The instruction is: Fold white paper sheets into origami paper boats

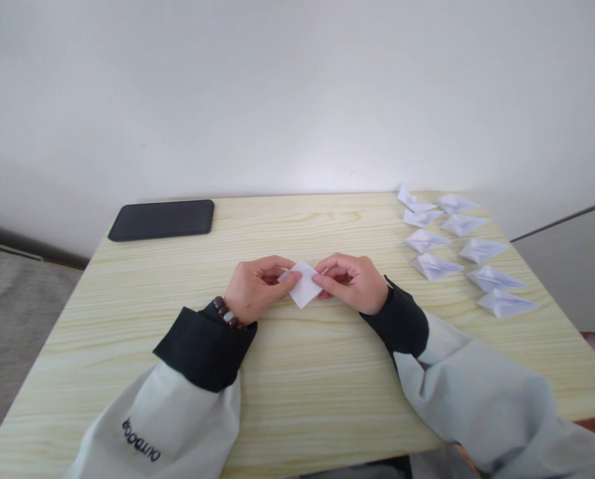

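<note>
A small white folded paper (303, 290) is held up between my two hands near the middle of the table, its outline a diamond with one corner pointing toward me. My left hand (261, 285) pinches its left corner, thumb on top and fingers behind. On the right corner, my right hand (351, 281) grips in the same way, thumb in front. The fingertips behind the paper are partly hidden.
Several folded white paper boats (437, 266) stand in two columns on the right side of the wood-grain table (317, 386). A black phone (162, 219) lies at the back left. A white wall (297, 100) rises behind the table's far edge.
</note>
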Motion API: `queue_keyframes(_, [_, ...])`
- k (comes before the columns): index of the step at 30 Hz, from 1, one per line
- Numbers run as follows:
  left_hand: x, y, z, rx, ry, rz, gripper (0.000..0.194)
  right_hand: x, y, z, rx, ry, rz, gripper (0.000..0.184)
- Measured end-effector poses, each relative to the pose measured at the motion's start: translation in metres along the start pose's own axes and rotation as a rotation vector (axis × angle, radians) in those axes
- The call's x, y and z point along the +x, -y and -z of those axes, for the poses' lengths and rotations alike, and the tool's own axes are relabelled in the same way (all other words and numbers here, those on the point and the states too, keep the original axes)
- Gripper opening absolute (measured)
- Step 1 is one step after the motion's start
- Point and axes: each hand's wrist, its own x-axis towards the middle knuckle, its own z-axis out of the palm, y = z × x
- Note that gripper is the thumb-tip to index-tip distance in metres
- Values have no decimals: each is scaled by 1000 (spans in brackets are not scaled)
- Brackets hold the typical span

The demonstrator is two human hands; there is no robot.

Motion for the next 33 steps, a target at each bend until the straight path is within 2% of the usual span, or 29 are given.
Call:
queue_keyframes(4, [1,-3,1,-56,11,27,30,1,-2,0,46,-35,4,15])
queue_keyframes(8, [3,-5,8,-113,119,92,40,1,-8,2,100,-86,53,16])
queue_keyframes(11, [4,-6,11,-139,153,110,37,0,-10,4,132,-62,66,20])
queue_keyframes(15, [4,-7,12,-203,121,126,34,-1,-9,6,133,7,72,25])
queue_keyframes(20, [4,-9,12,-271,108,138,33,-1,-8,5,120,-32,125,20])
queue_keyframes(25, [4,-9,11,-270,57,124,24,-2,-9,6,107,-33,154,20])
queue_keyframes(29, [3,-9,10,-223,18,96,22,-3,-9,7,100,-28,171,19])
queue_keyframes(33, [2,-9,8,-86,51,64,29,-4,-8,6,84,-37,141,18])
